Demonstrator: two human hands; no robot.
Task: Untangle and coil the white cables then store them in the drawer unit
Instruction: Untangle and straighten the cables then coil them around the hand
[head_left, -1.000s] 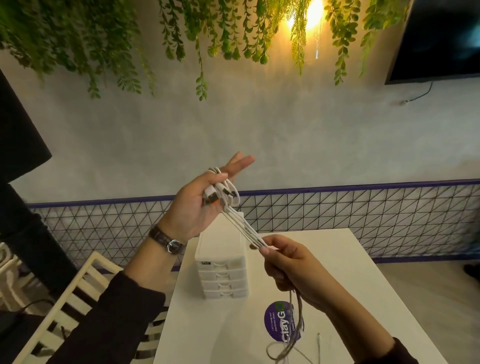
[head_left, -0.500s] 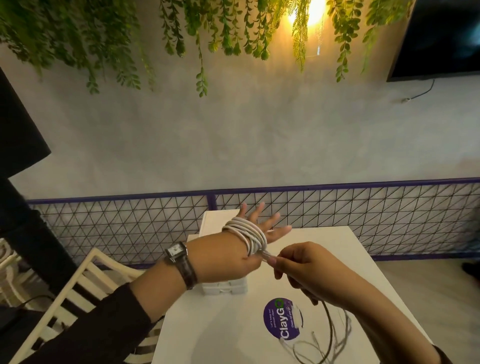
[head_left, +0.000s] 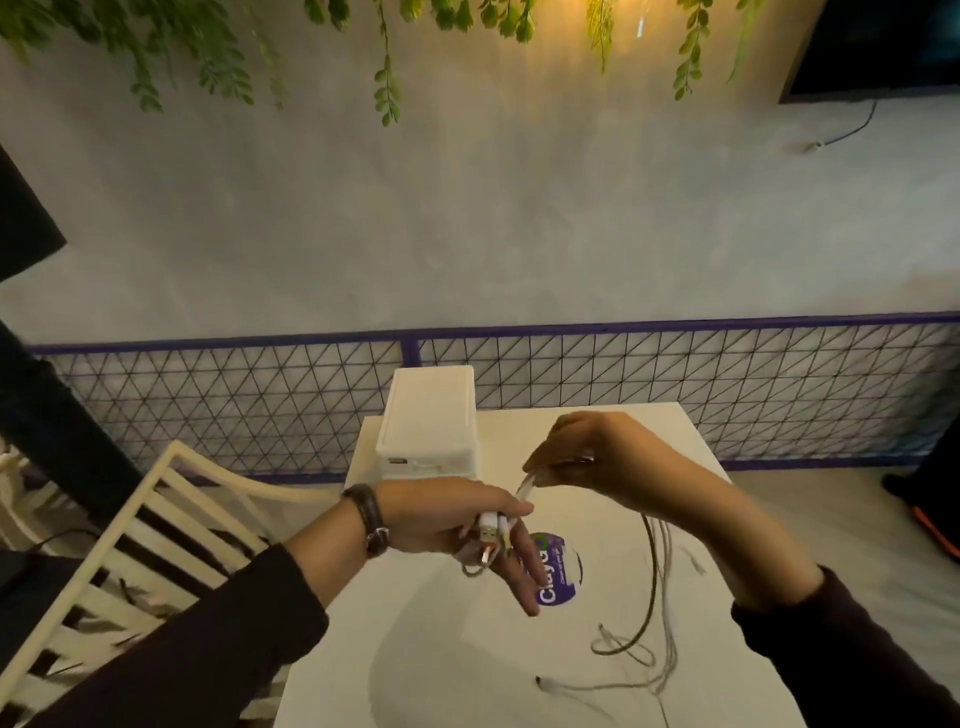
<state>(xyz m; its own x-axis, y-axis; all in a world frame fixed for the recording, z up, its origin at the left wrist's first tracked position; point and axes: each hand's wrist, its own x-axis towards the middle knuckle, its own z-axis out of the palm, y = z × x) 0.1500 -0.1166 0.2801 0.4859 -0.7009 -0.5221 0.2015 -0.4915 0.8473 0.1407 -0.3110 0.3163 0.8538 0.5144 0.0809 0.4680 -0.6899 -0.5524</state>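
Looking down, we see the left hand (head_left: 457, 525) held above the white table (head_left: 415, 649), its fingers stretched out and pointing down toward a purple sticker (head_left: 558, 571). The white cables (head_left: 488, 540) are wound in a small bundle round those fingers, and the thumb presses the plug ends against them. The right hand (head_left: 597, 462), just beside and a little higher, pinches the strands between thumb and fingertips where they leave the bundle, with its other fingers curled. From that hand the loose remainder hangs in a long curve and lies in tangled loops on the near right part of the table. The white drawer unit (head_left: 428, 421) stands at the table's far edge, behind the left hand, which hides its lower drawers from us. A dark strap watch (head_left: 371, 519) sits on the left wrist. A pale slatted chair (head_left: 130, 519) stands left of the table, and a wire-mesh railing (head_left: 675, 384) runs along the wall beyond.
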